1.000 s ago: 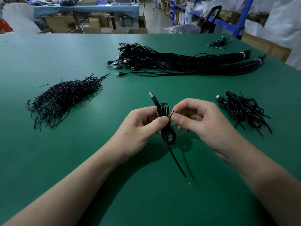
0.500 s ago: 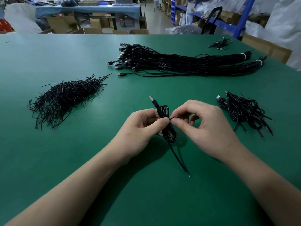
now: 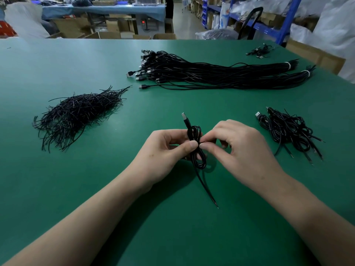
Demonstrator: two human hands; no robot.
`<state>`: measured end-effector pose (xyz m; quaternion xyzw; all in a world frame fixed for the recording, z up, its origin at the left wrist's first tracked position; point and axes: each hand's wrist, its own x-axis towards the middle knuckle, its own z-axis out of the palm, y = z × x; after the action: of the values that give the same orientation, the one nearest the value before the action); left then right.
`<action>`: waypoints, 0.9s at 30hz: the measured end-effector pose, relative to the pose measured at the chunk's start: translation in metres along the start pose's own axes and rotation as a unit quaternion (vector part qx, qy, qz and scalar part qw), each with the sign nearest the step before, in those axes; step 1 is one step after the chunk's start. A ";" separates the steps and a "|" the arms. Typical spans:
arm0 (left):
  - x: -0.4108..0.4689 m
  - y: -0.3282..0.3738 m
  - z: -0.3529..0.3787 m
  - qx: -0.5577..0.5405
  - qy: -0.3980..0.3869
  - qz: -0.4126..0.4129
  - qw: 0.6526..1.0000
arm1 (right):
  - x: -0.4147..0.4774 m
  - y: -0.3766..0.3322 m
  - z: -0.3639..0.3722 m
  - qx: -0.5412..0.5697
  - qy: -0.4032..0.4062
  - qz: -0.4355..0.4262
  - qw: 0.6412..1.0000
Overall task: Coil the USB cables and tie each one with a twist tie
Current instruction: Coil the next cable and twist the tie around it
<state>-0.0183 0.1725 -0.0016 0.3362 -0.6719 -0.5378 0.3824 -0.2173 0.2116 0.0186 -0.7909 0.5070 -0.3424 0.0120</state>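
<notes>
Above the green bench (image 3: 76,189), the left hand (image 3: 163,150) pinches a coiled black cable (image 3: 197,150) at its waist, forearm angled inward. The right hand (image 3: 242,148) pinches a thin tie at the coil's middle, fingers curled; the metal plug (image 3: 184,116) points up.

readable text: none | red lit display (image 3: 143,22) on grey machine (image 3: 151,25) just beyond far edge of green table (image 3: 76,189) showed characters too small to read | bluish marks on white bag (image 3: 223,16) beyond the table's far right were too blurred to read

Warehouse workshop: shelving (image 3: 269,28), cardboard boxes (image 3: 113,25)
</notes>
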 end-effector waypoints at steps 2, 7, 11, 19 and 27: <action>-0.001 0.001 0.000 0.028 0.003 0.000 1.000 | 0.000 -0.002 -0.002 -0.029 -0.008 -0.010 1.000; -0.003 0.007 0.002 0.100 0.027 0.003 0.995 | -0.001 -0.008 -0.002 -0.065 -0.022 0.012 0.998; -0.005 0.010 0.004 0.141 0.039 0.015 0.989 | 0.001 -0.002 0.002 0.048 -0.056 0.094 0.993; -0.004 0.014 0.006 0.217 0.061 0.091 0.970 | 0.002 0.000 0.004 0.130 -0.113 0.160 0.972; -0.003 0.013 0.003 0.115 0.045 0.027 0.992 | 0.006 0.005 -0.005 0.282 -0.152 0.168 0.932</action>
<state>-0.0204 0.1791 0.0105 0.3838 -0.7201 -0.4310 0.3852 -0.2229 0.2060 0.0233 -0.7010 0.5069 -0.3397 0.3691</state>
